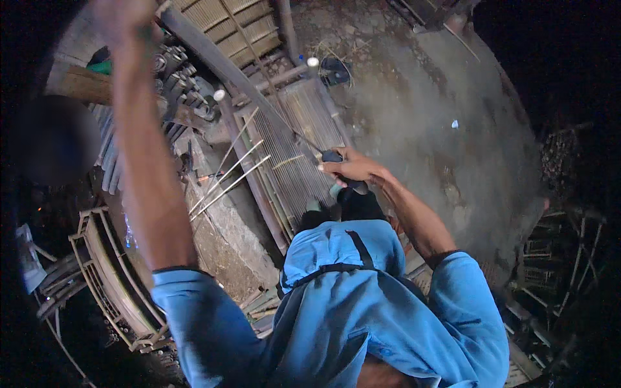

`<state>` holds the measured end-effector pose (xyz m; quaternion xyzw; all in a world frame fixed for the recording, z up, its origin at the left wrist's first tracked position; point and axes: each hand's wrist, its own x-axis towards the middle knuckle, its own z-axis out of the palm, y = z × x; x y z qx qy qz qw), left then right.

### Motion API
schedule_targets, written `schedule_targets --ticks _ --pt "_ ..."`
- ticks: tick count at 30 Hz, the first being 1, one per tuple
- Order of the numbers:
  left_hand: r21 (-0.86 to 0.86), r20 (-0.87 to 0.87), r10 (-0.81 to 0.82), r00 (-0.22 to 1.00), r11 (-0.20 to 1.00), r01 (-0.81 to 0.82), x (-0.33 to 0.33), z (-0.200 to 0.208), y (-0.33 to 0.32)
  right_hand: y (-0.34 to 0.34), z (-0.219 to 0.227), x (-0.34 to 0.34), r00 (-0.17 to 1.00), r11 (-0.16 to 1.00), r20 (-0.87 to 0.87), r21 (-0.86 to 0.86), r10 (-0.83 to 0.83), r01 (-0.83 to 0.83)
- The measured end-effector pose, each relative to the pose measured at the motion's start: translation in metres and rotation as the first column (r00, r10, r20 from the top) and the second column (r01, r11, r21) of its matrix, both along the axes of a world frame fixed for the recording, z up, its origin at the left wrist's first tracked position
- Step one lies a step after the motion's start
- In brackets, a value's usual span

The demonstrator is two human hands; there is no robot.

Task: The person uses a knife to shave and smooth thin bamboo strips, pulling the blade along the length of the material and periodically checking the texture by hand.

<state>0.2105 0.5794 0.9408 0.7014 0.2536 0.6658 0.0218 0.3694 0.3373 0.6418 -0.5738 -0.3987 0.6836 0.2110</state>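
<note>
My right hand point(352, 166) is closed around the dark handle point(332, 156) of a thin-bladed tool, likely a knife, just above my knees. Its narrow dark blade point(308, 142) points up and left, close to the lower end of a long grey strip or pole point(223, 68). That long piece slants across to the upper left. My left arm reaches far out, and my left hand point(126, 19) is at the top edge by the far end of the long piece. Blur and the frame edge hide its fingers, so I cannot make out its grip.
Below me is a slatted bamboo bench point(301, 113) with round pole ends. Thin pale sticks point(233, 178) lean at its left. Stacked bamboo pieces point(174, 68) lie at upper left, a bamboo rack point(116, 278) at lower left. Bare grey ground point(446, 142) spreads to the right.
</note>
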Motion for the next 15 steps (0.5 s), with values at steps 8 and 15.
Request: schedule_targets --ticks 8,15 --pt "-0.477 0.581 -0.183 0.793 0.713 0.514 0.026 -0.156 -0.062 -0.01 -0.054 -0.005 0.87 0.842 0.463 0.527 -0.172 -0.114" --pt "-0.397 0.642 -0.363 0.676 0.596 0.698 0.014 -0.164 -0.042 0.022 -0.007 0.034 0.558 0.85 0.828 0.332 -0.054 -0.409"
